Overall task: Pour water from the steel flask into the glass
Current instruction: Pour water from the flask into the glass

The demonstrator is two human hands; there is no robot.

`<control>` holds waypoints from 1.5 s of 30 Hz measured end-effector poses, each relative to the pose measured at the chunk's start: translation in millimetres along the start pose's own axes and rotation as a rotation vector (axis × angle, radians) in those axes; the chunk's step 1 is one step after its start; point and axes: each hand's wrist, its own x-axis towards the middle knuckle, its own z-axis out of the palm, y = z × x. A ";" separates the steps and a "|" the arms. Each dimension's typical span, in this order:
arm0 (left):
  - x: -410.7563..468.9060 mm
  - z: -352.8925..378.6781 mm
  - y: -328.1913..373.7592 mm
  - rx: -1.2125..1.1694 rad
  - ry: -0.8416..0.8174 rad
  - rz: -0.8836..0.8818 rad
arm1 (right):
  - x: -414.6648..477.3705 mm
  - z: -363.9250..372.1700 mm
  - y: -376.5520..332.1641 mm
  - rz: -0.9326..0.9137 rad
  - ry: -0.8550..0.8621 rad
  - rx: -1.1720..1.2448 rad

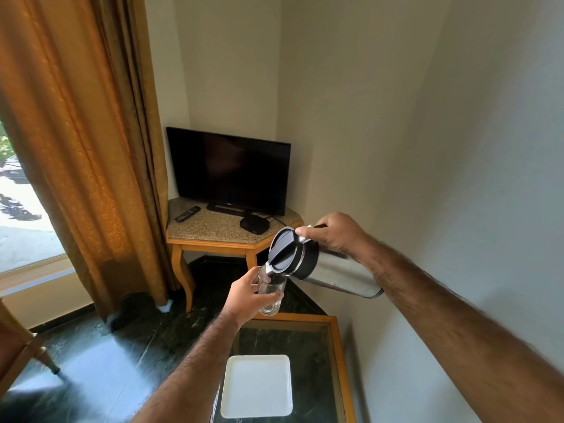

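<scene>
My right hand (337, 233) grips the handle of the steel flask (335, 274), thumb resting by its black lid. The flask is tipped well over to the left, with its spout at the rim of the clear glass (271, 293). My left hand (245, 297) holds the glass up in the air above the far end of the glass-topped table (341, 346). The glass is tilted slightly toward the spout. I cannot tell how much water is in it.
A white square tray (256, 386) lies on the glass-topped table below my arms. Beyond stands a corner table (213, 236) with a television (232, 169), a remote (187, 214) and a small black box (254, 225). An orange curtain (85, 148) hangs left; the wall is close right.
</scene>
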 end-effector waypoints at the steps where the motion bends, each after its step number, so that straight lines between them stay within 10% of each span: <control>1: 0.2 -0.1 0.6 0.002 0.000 -0.001 | 0.4 -0.2 -1.0 -0.003 -0.003 -0.027; 45: -5.1 2.8 -18.1 0.039 0.017 -0.037 | 11.1 -11.7 -24.8 -0.054 -0.076 -0.270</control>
